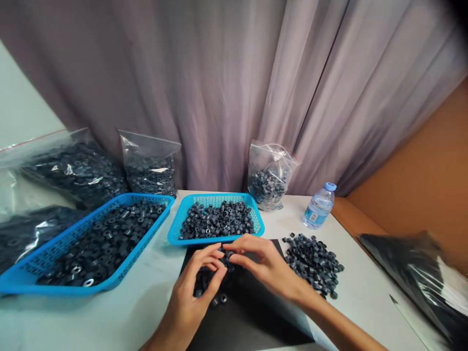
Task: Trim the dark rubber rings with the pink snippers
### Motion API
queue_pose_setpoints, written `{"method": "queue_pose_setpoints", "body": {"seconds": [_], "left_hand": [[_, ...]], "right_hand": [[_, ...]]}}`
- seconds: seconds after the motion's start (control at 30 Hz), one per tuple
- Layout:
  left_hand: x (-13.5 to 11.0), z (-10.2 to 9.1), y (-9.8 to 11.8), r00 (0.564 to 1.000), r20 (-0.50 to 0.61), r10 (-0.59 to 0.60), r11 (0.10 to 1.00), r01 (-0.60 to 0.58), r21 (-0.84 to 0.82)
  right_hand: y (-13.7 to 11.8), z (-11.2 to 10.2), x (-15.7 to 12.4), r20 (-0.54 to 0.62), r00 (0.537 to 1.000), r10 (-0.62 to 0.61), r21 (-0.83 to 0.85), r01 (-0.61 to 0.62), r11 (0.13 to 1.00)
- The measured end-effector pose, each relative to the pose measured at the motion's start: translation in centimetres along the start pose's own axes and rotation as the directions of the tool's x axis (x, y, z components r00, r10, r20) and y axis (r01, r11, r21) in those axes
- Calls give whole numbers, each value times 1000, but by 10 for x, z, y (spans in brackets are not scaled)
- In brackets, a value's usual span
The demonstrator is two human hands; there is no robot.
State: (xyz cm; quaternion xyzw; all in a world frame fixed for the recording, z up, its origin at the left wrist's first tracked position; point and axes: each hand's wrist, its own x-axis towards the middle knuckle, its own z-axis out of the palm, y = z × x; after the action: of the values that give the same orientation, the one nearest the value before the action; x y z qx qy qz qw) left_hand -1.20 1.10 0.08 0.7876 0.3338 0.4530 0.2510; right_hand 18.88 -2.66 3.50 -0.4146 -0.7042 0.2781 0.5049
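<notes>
Both hands meet over a black mat [252, 317], their fingertips almost touching. My right hand [268, 265] pinches a small dark cylindrical piece [227, 254] between thumb and fingers. My left hand [195, 280] is curled beside it, thumb and fingertips drawn close; whether it grips a piece too is hidden. Under the hands lies a small heap of dark ring-like pieces [203, 280], with a few loose rings [223, 298] at its near edge. Just beyond the fingers stands a blue basket [215, 240] holding many such pieces.
A larger blue basket [120, 278] of dark pieces stands left. On the right are a loose pile [314, 263] and a water bottle [319, 207]. Clear bags of pieces [151, 173], [268, 187] stand behind; more bags [76, 168] lie far left. A dark plastic bag [409, 273] lies right.
</notes>
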Motion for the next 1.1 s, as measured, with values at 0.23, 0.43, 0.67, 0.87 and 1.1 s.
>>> {"method": "queue_pose_setpoints", "body": {"seconds": [0.23,0.43,0.67,0.87,1.1], "left_hand": [[3,-3,10,999,11,35,996,-34,-86],[4,-1,20,983,69,-172,925,185,-332],[1,-1,32,947,147,-286,798,321,-510],[1,-2,35,947,156,-280,771,319,-552],[-1,-1,22,972,157,-177,925,219,-311]], "right_hand": [[2,16,-8,15,981,193,325,-187,927],[-2,16,-18,44,966,257,539,-239,808],[-12,18,-25,-15,961,275,575,-217,789],[-13,16,-26,-18,959,281,515,-232,825],[-8,-4,-21,-116,974,193,125,-178,976]]}}
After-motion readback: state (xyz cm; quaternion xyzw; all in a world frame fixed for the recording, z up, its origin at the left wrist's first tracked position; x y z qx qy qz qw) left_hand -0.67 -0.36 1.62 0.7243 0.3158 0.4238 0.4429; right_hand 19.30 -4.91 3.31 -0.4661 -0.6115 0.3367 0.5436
